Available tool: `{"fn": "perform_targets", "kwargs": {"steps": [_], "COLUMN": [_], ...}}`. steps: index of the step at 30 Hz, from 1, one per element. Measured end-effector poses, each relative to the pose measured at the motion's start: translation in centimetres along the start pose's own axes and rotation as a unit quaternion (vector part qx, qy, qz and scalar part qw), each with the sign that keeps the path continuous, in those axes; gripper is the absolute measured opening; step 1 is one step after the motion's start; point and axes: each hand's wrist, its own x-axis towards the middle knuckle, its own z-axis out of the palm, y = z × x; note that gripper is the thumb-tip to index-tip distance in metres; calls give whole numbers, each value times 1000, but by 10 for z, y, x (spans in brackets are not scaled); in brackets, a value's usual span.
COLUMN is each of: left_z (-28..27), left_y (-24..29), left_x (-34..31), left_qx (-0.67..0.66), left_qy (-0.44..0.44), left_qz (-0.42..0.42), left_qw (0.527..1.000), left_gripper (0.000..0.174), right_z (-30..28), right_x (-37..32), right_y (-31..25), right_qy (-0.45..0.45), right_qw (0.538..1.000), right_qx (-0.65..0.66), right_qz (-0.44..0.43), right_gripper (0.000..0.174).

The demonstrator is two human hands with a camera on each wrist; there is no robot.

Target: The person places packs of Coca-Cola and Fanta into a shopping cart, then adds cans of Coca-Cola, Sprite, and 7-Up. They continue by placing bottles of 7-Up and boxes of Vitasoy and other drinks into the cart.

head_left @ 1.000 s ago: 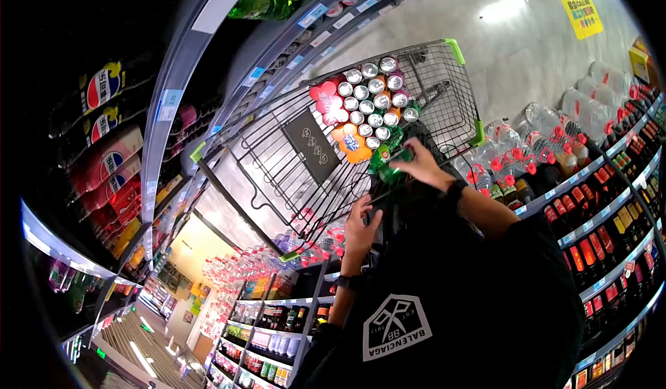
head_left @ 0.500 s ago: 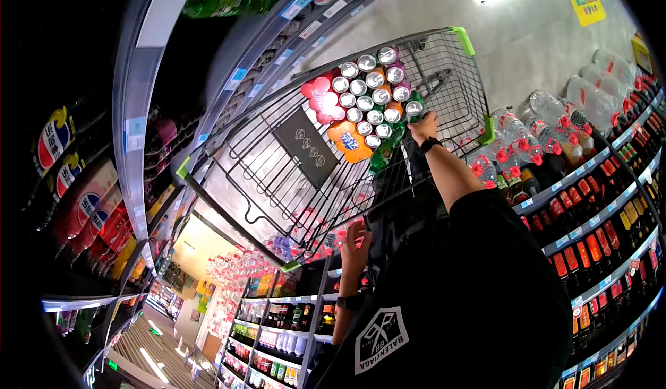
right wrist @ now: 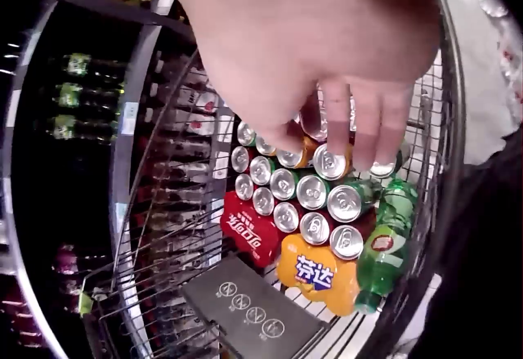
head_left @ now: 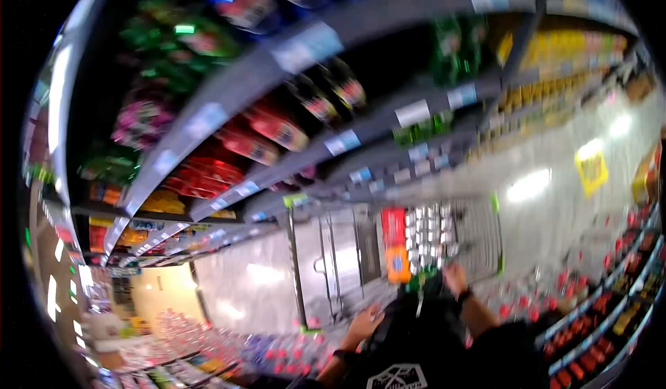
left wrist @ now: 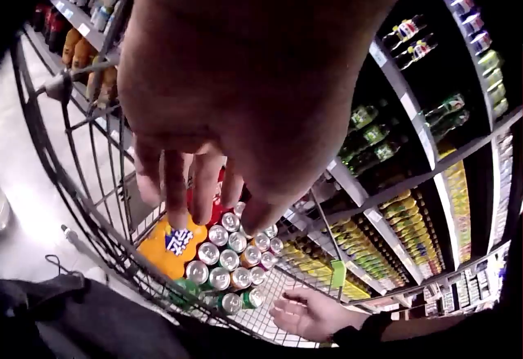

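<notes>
Inside the wire shopping cart (head_left: 480,240), a block of drink cans (right wrist: 313,192) stands upright in close rows, silver tops and pull tabs facing up. At the block's edge toward the cart handle (head_left: 297,271), side by side, sit a red Coca-Cola pack (right wrist: 250,230) and an orange Fanta pack (right wrist: 317,273), both with scalloped edges and Chinese lettering. A green plastic soda bottle (right wrist: 384,257) lies on its side just beside the Fanta pack and the outer cans, along the basket wall nearest the person, cap toward the handle end. Between packs and handle is a dark grey panel (right wrist: 245,306) with four round icons. The right hand (left wrist: 310,316) reaches in by the cans, its grip apart; whether a fingertip touches a can, I cannot tell. Above the basket's near side hangs the left hand (left wrist: 237,105), grip apart, fingers pointing down, holding nothing. Around the cart, shelves (head_left: 257,82) carry rows of bottles, and clear bottles with red caps (head_left: 534,292) crowd the person's side of the aisle.
</notes>
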Motion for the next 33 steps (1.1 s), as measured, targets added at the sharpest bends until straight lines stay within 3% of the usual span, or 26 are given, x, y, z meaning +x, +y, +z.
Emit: {"fn": "perform_targets", "kwargs": {"steps": [1,2,3,4,5,6,7,8,11,12,14,15,16,17,18,20,22,25,27,28,30,33], "left_z": [-13,-30,-37,-64,-69,-82,-98,-109,-139,-138,-143,-145,-150,-155,-154,-155,-161,-162,-167,-167,-169,-168], "left_y": [0,15,4,27,3,-1,-4,-7,-21,-43,-55,-63,-74,-85,-107,-120,-106,-103,-103,-103,-104,-102], "left_x": [4,4,10,5,19,20,18,12,1,5,-2,0,4,11,26,35,27,27,28,26,26,27], "left_qx": [-52,-102,-40,-21,-56,-23,47,88,87,62,79,70,48,24,0,-58,-61,-59,-58,-65,-76,-55], "left_qy": [-9,21,75,116,155,248,331,412,487,475,400,400,372,342,348,361,370,372,376,375,377,362], "left_qz": [21,40,109,83,121,138,144,131,-34,-43,-116,-112,-134,-155,-149,-168,-180,-193,-193,-189,-183,-201], "left_qw": [998,994,990,990,979,959,931,897,868,877,906,907,917,926,926,916,909,906,904,905,905,909], "left_gripper": [50,49,48,46,45,43,44,51,77,86,91,91,90,89,73,54,50,47,48,48,48,48], "right_z": [8,-8,-4,-5,-10,-17,-20,-26,-52,-59,-64,-65,-59,-56,-47,-34,-16,4,21,28,42,51], "right_x": [30,-21,-20,-29,-50,-59,-56,-53,-117,-122,-145,-159,-214,-237,-270,-284,-285,-267,-262,-258,-258,-258], "right_y": [42,-22,-19,-27,-56,-80,-105,-126,-281,-325,-426,-476,-532,-577,-618,-686,-736,-781,-804,-806,-804,-801], "right_qy": [41,-28,-20,-38,-31,-34,-19,-4,93,111,137,152,167,199,192,236,272,331,429,432,416,406], "right_qw": [990,997,998,989,990,974,975,975,895,869,824,800,775,700,689,563,530,480,381,372,402,393], "right_qx": [-102,18,8,66,89,36,-7,-50,-149,-155,-117,-105,-134,-159,-174,-205,-242,-301,-394,-387,-340,-300], "right_qz": [-90,-73,-67,-128,-101,-221,-223,-219,-411,-456,-537,-571,-594,-667,-677,-765,-766,-755,-718,-725,-742,-769], "right_gripper": [16,13,11,10,15,24,24,24,26,26,26,27,30,32,33,33,40,47,54,59,57,50]}}
